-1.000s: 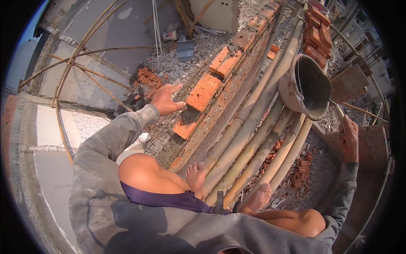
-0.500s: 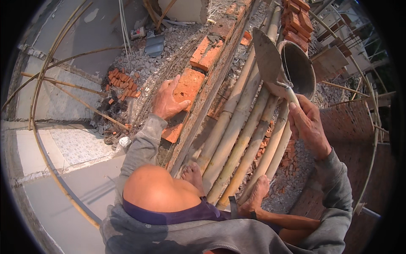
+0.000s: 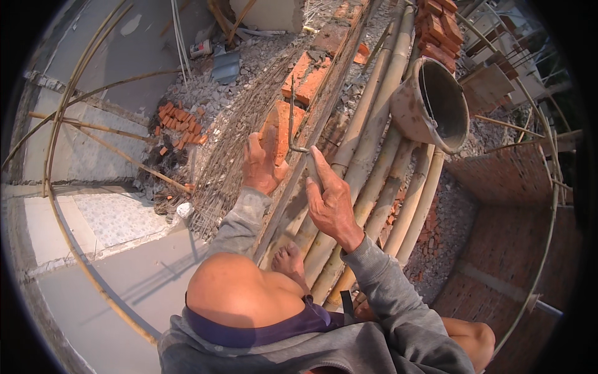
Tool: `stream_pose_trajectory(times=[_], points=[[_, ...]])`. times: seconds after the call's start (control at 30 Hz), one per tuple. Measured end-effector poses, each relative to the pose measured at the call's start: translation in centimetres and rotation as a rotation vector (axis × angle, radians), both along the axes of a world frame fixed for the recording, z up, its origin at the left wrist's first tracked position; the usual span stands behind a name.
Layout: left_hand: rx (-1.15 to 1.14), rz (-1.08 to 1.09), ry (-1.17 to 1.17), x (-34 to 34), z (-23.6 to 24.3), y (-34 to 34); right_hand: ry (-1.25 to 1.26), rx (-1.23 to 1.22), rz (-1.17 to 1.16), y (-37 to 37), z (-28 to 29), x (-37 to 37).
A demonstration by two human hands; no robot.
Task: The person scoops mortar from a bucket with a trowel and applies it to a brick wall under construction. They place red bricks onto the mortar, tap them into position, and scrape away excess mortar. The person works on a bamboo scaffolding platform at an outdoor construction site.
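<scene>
My left hand [image 3: 261, 169] is closed on an orange brick [image 3: 283, 132], which is tilted up on edge over the narrow wall line. In my right hand [image 3: 335, 204] is a trowel [image 3: 293, 115], gripped by its handle; the blade is turned nearly edge-on beside the brick's right face. Whether blade and brick touch, I cannot tell. Just beyond the held brick, another orange brick [image 3: 306, 76] lies along the wall with grey mortar smears on it. A mortar-stained bucket [image 3: 430, 106] tilts toward the right on the poles, grey inside.
Long bamboo poles [image 3: 349, 187] run beneath my feet. A stack of bricks [image 3: 439, 31] stands beyond the bucket. Loose bricks [image 3: 180, 123] lie on rubble to the left. A curved bamboo pole [image 3: 81, 249] crosses the left side, and a brick wall [image 3: 511, 249] drops away at the right.
My right hand has brought the trowel left and down from beside the bucket to the brick. My left hand has tilted the brick up from lying flat. The bucket now shows more fully.
</scene>
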State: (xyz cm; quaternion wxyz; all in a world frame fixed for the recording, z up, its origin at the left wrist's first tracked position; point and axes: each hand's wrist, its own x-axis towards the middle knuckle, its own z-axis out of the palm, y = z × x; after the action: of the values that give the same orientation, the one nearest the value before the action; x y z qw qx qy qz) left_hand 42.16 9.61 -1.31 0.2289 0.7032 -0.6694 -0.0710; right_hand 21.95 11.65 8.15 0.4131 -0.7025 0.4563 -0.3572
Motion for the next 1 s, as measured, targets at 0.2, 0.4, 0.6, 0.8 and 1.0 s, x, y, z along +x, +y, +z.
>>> stream_pose_trajectory(times=[0.2, 0.4, 0.6, 0.8, 1.0], points=[[0.012, 0.007, -0.004, 0.4, -0.4, -0.5, 0.024, -0.134, -0.065, 1.1, -0.6, 3.2], [0.054, 0.049, 0.088, 0.2, -0.1, -0.6, 0.027, -0.214, -0.083, 1.2, -1.2, 4.0], [0.022, 0.003, 0.065, 0.4, 0.4, -0.9, 0.095, -0.065, -0.118, 0.1, -2.4, 4.5], [0.034, 0.019, 0.166, 0.1, 1.1, -0.7, 0.147, 0.036, -0.13, 0.6, -2.9, 5.4], [0.106, -0.002, 0.431, 2.5, 0.9, -1.1, -0.025, -0.104, -0.172, -0.2, -1.5, 3.6]])
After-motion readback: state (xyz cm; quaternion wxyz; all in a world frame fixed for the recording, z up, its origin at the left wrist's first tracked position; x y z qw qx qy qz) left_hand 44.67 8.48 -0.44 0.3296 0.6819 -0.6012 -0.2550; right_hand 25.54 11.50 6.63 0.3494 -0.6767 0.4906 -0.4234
